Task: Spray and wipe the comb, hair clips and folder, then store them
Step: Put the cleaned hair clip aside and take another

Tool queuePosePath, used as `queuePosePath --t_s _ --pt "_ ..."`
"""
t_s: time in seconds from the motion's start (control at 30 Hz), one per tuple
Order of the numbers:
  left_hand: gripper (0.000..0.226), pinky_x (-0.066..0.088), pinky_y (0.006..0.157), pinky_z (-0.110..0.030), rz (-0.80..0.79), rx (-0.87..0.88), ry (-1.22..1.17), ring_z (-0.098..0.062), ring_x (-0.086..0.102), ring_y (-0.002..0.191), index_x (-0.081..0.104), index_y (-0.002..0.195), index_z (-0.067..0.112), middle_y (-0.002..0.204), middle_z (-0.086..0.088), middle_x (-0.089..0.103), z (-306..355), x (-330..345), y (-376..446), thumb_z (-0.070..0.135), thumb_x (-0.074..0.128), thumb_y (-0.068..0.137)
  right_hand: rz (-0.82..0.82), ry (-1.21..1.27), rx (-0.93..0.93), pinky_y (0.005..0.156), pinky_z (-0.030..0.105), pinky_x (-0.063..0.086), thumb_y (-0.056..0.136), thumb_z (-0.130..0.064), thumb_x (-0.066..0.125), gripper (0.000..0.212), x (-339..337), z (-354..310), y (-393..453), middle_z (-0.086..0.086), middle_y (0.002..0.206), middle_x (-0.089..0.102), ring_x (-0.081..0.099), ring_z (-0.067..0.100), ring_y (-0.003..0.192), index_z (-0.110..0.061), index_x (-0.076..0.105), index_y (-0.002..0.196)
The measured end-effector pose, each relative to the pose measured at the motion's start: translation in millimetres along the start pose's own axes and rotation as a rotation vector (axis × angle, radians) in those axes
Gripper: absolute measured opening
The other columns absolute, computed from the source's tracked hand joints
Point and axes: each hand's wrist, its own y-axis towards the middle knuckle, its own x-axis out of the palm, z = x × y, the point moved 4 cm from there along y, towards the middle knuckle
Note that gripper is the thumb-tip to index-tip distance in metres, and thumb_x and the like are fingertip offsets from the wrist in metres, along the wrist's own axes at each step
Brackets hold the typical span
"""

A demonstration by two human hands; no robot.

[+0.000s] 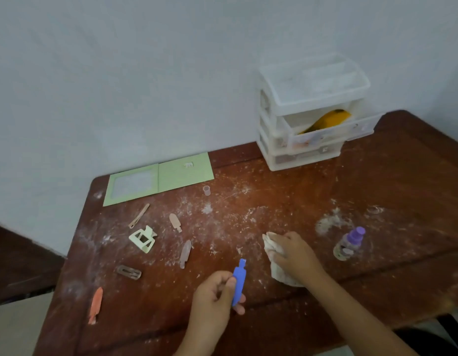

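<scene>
My left hand [215, 296] pinches a blue hair clip [239, 282] just above the table's front middle. My right hand [294, 255] grips a white cloth [276, 260] that lies on the table to the right of the clip. A purple-capped spray bottle [349, 243] stands further right. Several dusty hair clips lie on the left: an orange one [96, 304], a brown one [129, 272], a pale pink one [185, 253], a beige one [175, 222], a thin one [139, 215] and a light green one [143, 238]. The green folder [159, 178] lies open at the back left.
A white plastic drawer unit [310, 111] stands at the back right, its middle drawer pulled out with a yellow object [328, 119] inside. A small clear cap [206, 190] stands near the folder. White powder covers the brown wooden table [377, 188]. A wall rises behind.
</scene>
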Motion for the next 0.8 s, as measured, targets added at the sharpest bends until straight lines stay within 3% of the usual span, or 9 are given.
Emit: queuePosePath --t_s 0.1,0.2,0.3,0.43,0.53,0.63,0.67,0.73,0.8 --pt "0.025 0.042 0.045 -0.017 0.024 -0.025 -0.066 -0.009 0.062 0.051 0.059 0.072 0.011 0.056 0.002 0.064 5 -1 16 0.006 0.045 0.092 0.011 -0.132 -0.050 0.093 0.029 0.035 0.091 -0.036 0.045 0.050 5 -1 10 0.001 0.131 0.042 0.041 0.019 0.117 -0.031 0.031 0.138" --pt "0.034 0.043 0.060 -0.028 0.022 0.000 -0.012 -0.021 0.055 0.060 0.055 0.059 0.013 0.050 0.000 0.056 23 -1 40 0.007 0.048 0.092 0.167 -0.044 -0.088 0.105 0.034 0.032 0.090 -0.031 0.049 0.046 -26 -9 20 0.005 0.135 0.043 0.039 0.022 0.125 -0.019 0.043 0.134" --pt "0.034 0.039 0.057 -0.024 0.024 0.078 0.064 -0.014 0.045 0.051 0.052 0.059 0.014 0.054 -0.003 0.051 64 10 67 0.012 0.047 0.092 0.572 -0.016 -0.215 0.079 0.037 0.048 0.073 -0.030 0.058 0.036 -87 -14 38 0.013 0.096 0.068 0.065 0.030 0.089 -0.006 0.069 0.098" --pt "0.037 0.033 0.045 -0.010 0.055 0.323 0.179 -0.002 0.042 0.040 0.051 0.055 0.018 0.051 0.001 0.048 137 41 112 0.007 0.048 0.090 0.794 -0.001 -0.194 0.067 0.040 0.053 0.072 -0.030 0.049 0.038 -170 6 65 0.014 0.079 0.068 0.065 0.032 0.073 -0.001 0.068 0.087" --pt "0.023 0.043 0.063 -0.030 0.073 0.419 0.257 -0.017 0.053 0.062 0.059 0.068 0.015 0.060 0.000 0.052 185 74 152 0.011 0.050 0.089 0.794 -0.065 -0.118 0.068 0.043 0.054 0.072 -0.031 0.044 0.042 -205 40 98 0.016 0.079 0.068 0.065 0.033 0.074 0.000 0.068 0.085" --pt "0.020 0.029 0.060 -0.022 0.128 0.515 0.363 -0.016 0.050 0.074 0.066 0.092 0.004 0.070 0.001 0.053 224 105 184 0.015 0.049 0.090 0.638 -0.217 -0.068 0.073 0.044 0.054 0.082 -0.025 0.049 0.029 -204 81 139 0.014 0.084 0.069 0.063 0.032 0.084 -0.005 0.070 0.079" --pt "0.022 0.027 0.060 -0.020 0.139 0.535 0.405 -0.016 0.049 0.077 0.065 0.096 0.002 0.075 -0.002 0.055 233 114 193 0.016 0.048 0.091 0.609 -0.241 -0.087 0.077 0.046 0.051 0.091 -0.029 0.043 0.037 -200 93 151 0.014 0.088 0.068 0.062 0.033 0.090 -0.007 0.070 0.078" --pt "0.023 0.030 0.066 -0.021 0.126 0.529 0.476 -0.021 0.055 0.087 0.063 0.099 0.002 0.088 -0.009 0.063 243 131 211 0.016 0.047 0.091 0.593 -0.248 -0.115 0.084 0.050 0.048 0.098 -0.039 0.024 0.058 -191 108 160 0.014 0.094 0.068 0.061 0.036 0.098 -0.009 0.071 0.080" --pt "0.023 0.038 0.076 -0.025 0.092 0.494 0.556 -0.024 0.057 0.098 0.063 0.099 0.003 0.101 -0.012 0.066 246 144 227 0.016 0.046 0.091 0.623 -0.225 -0.122 0.090 0.047 0.044 0.098 -0.039 0.027 0.058 -194 104 152 0.015 0.091 0.069 0.063 0.037 0.095 -0.008 0.071 0.076"
